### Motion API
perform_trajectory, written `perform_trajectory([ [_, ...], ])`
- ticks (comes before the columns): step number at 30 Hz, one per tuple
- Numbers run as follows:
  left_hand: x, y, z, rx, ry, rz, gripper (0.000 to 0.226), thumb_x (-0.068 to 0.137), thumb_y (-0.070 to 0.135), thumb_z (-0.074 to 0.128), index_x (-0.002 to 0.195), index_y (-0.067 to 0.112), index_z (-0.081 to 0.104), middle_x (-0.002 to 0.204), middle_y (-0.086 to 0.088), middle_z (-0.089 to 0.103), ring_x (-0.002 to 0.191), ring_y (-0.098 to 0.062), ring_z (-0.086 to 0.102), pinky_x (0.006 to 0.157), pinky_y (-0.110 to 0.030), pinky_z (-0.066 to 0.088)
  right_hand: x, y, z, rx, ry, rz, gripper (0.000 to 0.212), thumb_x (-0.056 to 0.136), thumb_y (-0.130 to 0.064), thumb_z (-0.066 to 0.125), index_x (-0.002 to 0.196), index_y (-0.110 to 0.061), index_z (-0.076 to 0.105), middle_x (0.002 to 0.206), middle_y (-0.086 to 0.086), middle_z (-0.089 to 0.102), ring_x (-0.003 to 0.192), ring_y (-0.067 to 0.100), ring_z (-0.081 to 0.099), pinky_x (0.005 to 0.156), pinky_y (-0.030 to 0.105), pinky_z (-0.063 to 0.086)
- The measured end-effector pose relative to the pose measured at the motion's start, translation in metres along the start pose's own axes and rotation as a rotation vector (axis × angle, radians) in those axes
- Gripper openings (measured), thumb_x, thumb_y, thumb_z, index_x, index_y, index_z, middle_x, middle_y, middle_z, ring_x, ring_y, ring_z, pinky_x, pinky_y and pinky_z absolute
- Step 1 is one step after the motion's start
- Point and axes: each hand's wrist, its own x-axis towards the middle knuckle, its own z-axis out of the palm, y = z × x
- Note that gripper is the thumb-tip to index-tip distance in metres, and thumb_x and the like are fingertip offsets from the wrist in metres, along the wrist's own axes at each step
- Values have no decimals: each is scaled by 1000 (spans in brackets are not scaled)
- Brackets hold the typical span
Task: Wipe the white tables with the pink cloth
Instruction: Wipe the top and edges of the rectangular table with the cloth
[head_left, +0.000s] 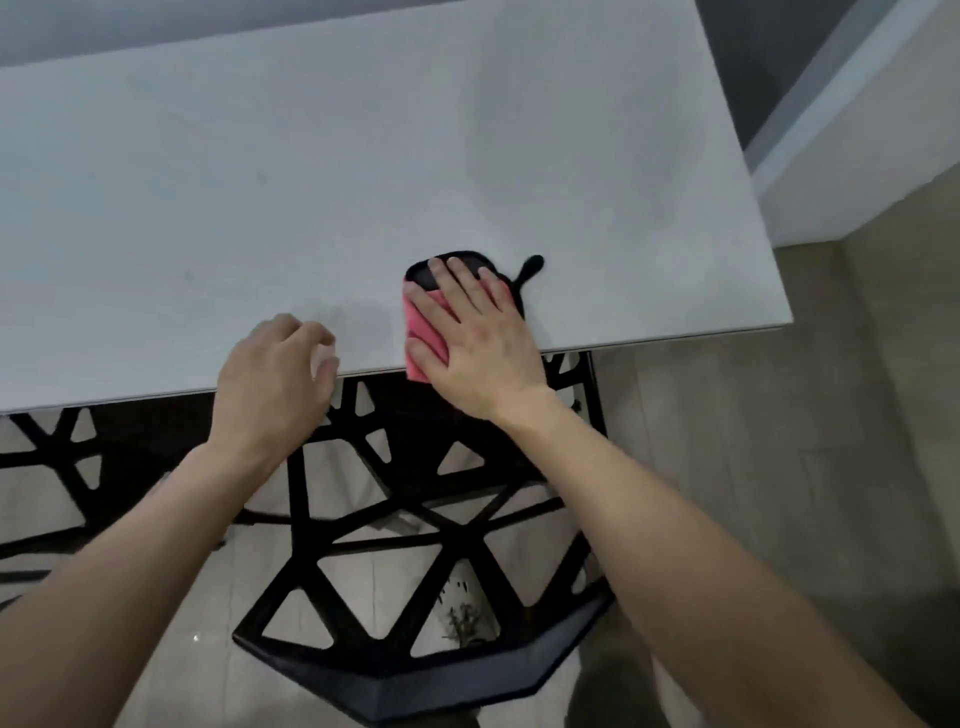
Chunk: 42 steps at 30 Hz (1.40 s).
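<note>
A white table (311, 182) fills the upper part of the head view. The pink cloth (423, 327), edged in black with a black loop at its far right, lies at the table's near edge and overhangs it slightly. My right hand (467, 332) lies flat on the cloth with fingers spread and straight, pressing it to the tabletop. My left hand (275, 374) rests at the near edge to the left of the cloth, fingers loosely curled, holding nothing.
A black chair (415, 545) with a triangular cut-out frame stands tucked under the table's near edge, right below my arms. A second black frame (47, 457) shows at the left. Beige floor tiles (779, 467) and a white wall corner (857, 156) lie to the right.
</note>
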Motion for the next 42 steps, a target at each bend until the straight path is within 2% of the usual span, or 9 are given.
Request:
perform_trajectory([
  [6,25,65,22,-88,22,76,18,103,22,64,114,12,75,111,-5,69,103,-29,63,89,-46,54,-86,188,-54,-68,-2,423,70,109,-66,20,172,-36,15,181,3,13,167,21,9,135,49,6],
  [11,7,33,20,-134,58,48,16,103,19,67,115,13,75,113,-2,69,104,-26,64,88,-44,55,-51,150,-30,-128,74,586,71,110,-54,21,172,-19,22,177,21,19,165,37,16,133,59,12],
  [16,-26,-51,9,-87,73,-160,18,102,20,69,117,13,74,116,-4,68,109,-29,64,87,-48,58,51,20,-4,-86,17,281,73,109,-52,16,173,-17,17,178,23,11,166,38,7,133,58,6],
  [21,-37,-111,1,-28,80,-417,29,102,20,66,129,11,71,128,-12,66,121,-36,60,95,-54,56,103,-142,30,-22,-129,-287,69,112,-51,20,173,-21,15,180,18,5,167,34,-2,133,56,-1],
  [26,-8,-117,5,-80,124,-552,37,105,21,62,139,7,68,140,-11,65,128,-35,58,103,-55,53,141,-111,25,-53,-253,-755,67,111,-62,19,172,-35,17,181,2,10,168,22,1,135,48,-1],
  [28,1,-111,7,-73,136,-586,31,106,20,58,132,9,73,130,-6,69,121,-32,61,92,-53,58,185,-76,16,-58,-273,-713,68,109,-67,19,172,-40,15,181,-3,7,168,17,-1,135,45,-3],
  [32,3,-112,13,-34,174,-595,27,102,11,57,120,13,77,114,0,72,107,-27,64,73,-50,60,294,-37,6,-60,-178,-314,72,107,-66,20,172,-36,16,182,0,8,168,19,1,135,46,-3],
  [36,-1,-128,5,-145,121,-524,31,102,4,58,124,14,77,123,2,70,116,-23,63,82,-47,61,329,-81,19,-70,-169,-91,71,110,-55,18,174,-23,11,181,14,3,167,31,-3,134,53,-6],
  [42,-48,-157,-18,-220,117,-503,36,104,4,52,125,19,76,125,5,67,117,-16,63,90,-40,57,262,-221,54,-50,-196,-373,71,110,-53,17,174,-20,11,179,20,3,167,36,-3,133,58,-6],
])
